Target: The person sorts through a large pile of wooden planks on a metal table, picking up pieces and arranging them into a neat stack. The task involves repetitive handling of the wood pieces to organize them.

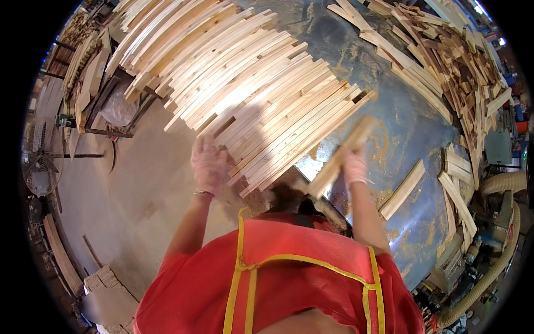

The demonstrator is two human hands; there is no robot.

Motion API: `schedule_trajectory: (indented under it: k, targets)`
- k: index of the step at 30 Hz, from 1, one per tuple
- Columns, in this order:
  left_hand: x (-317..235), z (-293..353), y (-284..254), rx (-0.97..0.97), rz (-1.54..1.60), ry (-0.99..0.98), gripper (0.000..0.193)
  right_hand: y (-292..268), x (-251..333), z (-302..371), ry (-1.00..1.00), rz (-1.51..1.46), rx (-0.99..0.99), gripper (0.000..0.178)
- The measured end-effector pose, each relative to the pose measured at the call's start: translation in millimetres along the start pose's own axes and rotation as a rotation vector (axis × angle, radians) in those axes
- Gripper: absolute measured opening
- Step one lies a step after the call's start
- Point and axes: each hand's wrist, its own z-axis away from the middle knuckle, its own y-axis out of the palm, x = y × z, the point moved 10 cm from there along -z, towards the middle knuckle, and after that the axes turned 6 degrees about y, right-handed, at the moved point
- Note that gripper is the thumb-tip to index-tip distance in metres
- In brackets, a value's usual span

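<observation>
Pale wooden strips (261,83) lie side by side in a wide slanting row in front of me, several with staggered ends. My right hand (354,166), in a thin pale glove, grips a short wooden board (340,158) to the right of the row. That board is tilted and a little blurred. At the near left ends of the strips is my left hand (208,166), gloved as well, fingers apart and slightly bent, holding nothing. Whether its fingertips touch the strip ends I cannot tell.
A short board (403,189) lies alone on the sawdust-strewn metal table (414,234). Beyond it is a big heap of wood offcuts (459,67). A ribbed hose (509,261) curves at the far right. Left are a standing fan (41,158) and a metal rack (114,132).
</observation>
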Motion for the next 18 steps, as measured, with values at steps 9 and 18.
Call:
schedule_trajectory:
  k: [9, 18]
  targets:
    - [83, 42, 8, 0.067, 0.3, -0.434, 0.073, -154, 17, -8, -0.085, 0.929, -0.417, 0.065]
    - [74, 53, 114, -0.003, 1.404, -1.005, 0.048, -139, -97, 3, 0.182, -0.327, -0.075, 0.088]
